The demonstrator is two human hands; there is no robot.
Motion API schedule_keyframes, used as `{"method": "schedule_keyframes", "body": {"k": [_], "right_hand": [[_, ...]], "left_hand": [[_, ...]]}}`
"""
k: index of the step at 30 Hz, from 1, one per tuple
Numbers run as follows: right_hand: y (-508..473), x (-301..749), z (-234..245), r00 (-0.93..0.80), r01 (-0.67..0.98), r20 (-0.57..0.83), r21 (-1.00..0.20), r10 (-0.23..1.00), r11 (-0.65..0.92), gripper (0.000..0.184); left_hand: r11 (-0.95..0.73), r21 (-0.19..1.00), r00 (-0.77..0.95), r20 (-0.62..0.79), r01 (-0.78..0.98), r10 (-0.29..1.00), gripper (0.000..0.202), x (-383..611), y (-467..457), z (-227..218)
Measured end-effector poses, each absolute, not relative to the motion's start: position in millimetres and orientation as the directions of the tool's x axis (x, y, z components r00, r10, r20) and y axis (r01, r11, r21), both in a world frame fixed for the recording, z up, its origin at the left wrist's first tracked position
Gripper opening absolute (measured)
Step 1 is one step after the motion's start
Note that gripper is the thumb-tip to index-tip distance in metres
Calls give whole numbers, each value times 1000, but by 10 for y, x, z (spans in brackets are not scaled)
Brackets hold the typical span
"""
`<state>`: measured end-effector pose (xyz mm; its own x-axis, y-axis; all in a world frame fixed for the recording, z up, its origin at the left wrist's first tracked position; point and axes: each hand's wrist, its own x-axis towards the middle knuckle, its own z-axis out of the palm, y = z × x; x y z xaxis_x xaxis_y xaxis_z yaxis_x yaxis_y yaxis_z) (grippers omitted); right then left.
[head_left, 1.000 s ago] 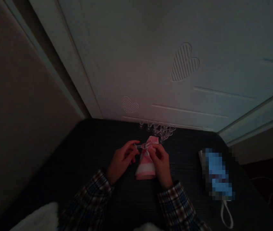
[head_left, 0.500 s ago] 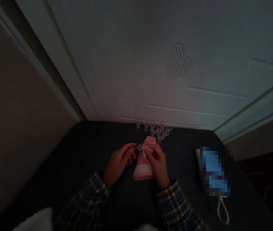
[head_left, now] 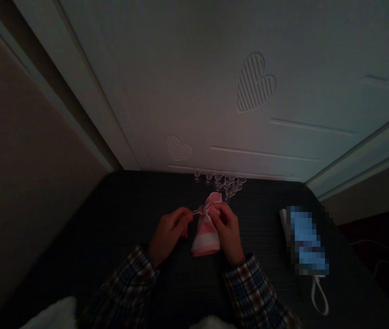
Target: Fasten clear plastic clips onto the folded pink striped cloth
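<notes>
A small pink-and-white striped cloth item (head_left: 206, 233), perhaps a sock, lies on a dark table (head_left: 112, 228) in dim light. My left hand (head_left: 169, 233) pinches a small clear plastic clip (head_left: 197, 211) against the cloth's upper part. My right hand (head_left: 227, 230) is closed on the cloth near its top, fingers pressed together beside the clip. Both sleeves are plaid.
Several clear plastic clips (head_left: 225, 182) lie in a heap at the table's far edge, against a white door (head_left: 256, 82) with heart reliefs. A blurred blue object (head_left: 306, 242) with a white cord (head_left: 319, 297) sits at right. Something white (head_left: 50, 315) lies at the lower left.
My hands have drawn closer together, and the clip has moved in onto the cloth's upper part. The view shifted slightly.
</notes>
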<state>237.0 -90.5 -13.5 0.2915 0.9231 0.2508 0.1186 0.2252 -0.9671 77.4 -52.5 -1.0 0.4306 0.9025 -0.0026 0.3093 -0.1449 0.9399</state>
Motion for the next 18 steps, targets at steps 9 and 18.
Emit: {"method": "schedule_keyframes", "body": {"k": [9, 18], "right_hand": [[-915, 2380, -91, 292, 191, 277, -955, 916, 228, 10], [-926, 2350, -99, 288, 281, 305, -933, 908, 225, 8]], "left_hand": [[-133, 951, 434, -1, 278, 901, 30, 828, -553, 5], [-227, 907, 435, 54, 355, 899, 33, 844, -538, -19]]}}
